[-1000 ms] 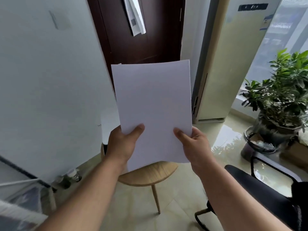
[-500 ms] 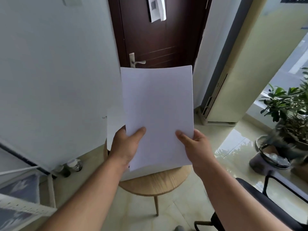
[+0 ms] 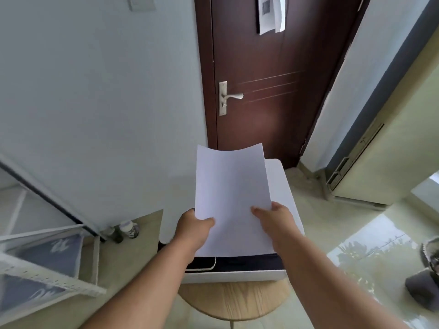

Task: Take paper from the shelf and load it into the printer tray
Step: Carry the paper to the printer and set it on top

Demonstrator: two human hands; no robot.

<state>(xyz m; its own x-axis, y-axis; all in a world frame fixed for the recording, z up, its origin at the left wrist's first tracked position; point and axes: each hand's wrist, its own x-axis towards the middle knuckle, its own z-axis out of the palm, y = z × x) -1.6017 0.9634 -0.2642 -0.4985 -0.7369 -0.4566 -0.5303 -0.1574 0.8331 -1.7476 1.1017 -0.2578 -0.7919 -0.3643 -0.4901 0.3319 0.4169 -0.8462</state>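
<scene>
I hold a thin stack of white paper [image 3: 231,193] in front of me, its far edge curled upward. My left hand [image 3: 192,227] grips the lower left edge with the thumb on top. My right hand [image 3: 276,219] grips the lower right edge the same way. Right under the paper stands a white printer [image 3: 283,186] on a round wooden stool [image 3: 234,301]. The printer's dark front opening [image 3: 247,261] shows below the sheets. The paper hides most of the printer's top.
A dark brown door [image 3: 273,74] with a metal handle [image 3: 231,96] stands behind the printer. A white wire shelf [image 3: 50,264] is at the lower left, two small bottles [image 3: 126,230] by the wall. A cream floor unit [image 3: 392,150] stands right.
The view has tilted down and closed in on the printer. The paper has dropped from upright before the door to lying low over the printer top; both hands keep their grip.
</scene>
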